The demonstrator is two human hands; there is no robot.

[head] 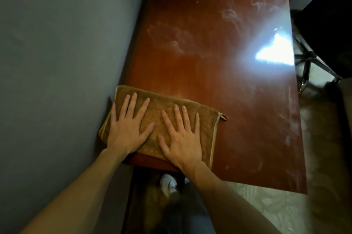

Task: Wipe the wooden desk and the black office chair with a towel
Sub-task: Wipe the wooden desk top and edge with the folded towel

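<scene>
In the head view, two bare forearms (76, 186) are reaching up from the bottom of the frame, nearest the camera. The left hand (127, 129) and the right hand (181, 138) are lying flat, side by side, on a folded brown towel (158, 104) in the lower centre. The fingers (133, 100) of both are stretching straight and fanning apart, pressing down and gripping nothing. The towel is sitting on the near left corner of the desk (219, 74), with its left edge touching the grey wall (57, 43) that is filling the left of the frame. The chair (327, 30) is standing off the desk's right edge in the upper right, well apart from both hands.

The desk wipe is probably only getting going. Pale smears (171, 41) are lying across the centre and top of the wood, and a bright glare (276, 51) at centre right is hiding part of the surface. Doing this pass well is likely to mean keeping both palms flat with even weight and pushing the towel up the frame in straight, overlapping lanes. The lanes should work from the wall side towards the right edge, and the glare patch needs checking from another angle.

Counting: two hands, one towel, one desk, one chair, and one white shoe (168, 184) showing below the desk's near edge.
</scene>
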